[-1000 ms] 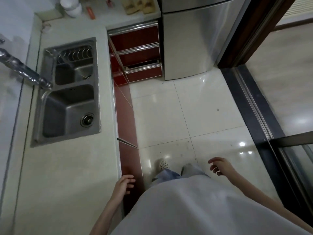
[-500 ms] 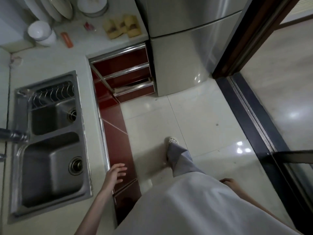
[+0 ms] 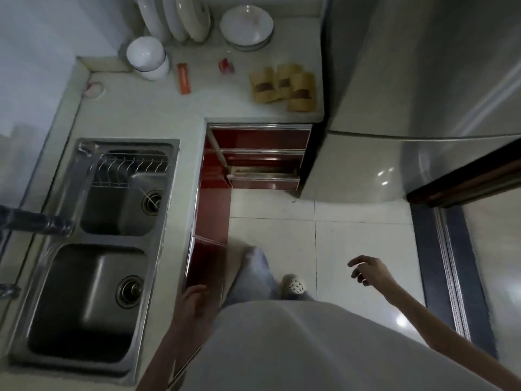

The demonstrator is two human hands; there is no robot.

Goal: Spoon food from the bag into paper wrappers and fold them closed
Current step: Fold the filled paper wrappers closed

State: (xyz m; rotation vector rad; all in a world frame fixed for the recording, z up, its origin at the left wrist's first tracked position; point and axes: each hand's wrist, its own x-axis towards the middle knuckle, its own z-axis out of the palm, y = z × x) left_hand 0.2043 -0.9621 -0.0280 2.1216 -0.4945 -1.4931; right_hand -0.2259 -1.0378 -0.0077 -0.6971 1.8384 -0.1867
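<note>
I see the pouches (image 3: pixel 284 87) at 12 o'clock on the far counter (image 3: pixel 135 114), well beyond both empty, loosely open hands, the right hand (image 3: pixel 369 270) slightly nearer than the left hand (image 3: pixel 194 301)

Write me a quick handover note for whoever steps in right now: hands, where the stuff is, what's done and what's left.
Left hand: empty, open, by the counter edge beside the sink.
Right hand: empty, fingers loosely spread, out over the floor.
Three brown paper pouches lie on the far counter next to the fridge, untouched. White bowls and a white lidded jar are nearby. No spoon or loose wrappers can be made out.
Done: nothing visible yet.
Left: reach the pouches, spoon the food, fold the wrappers closed.
</note>
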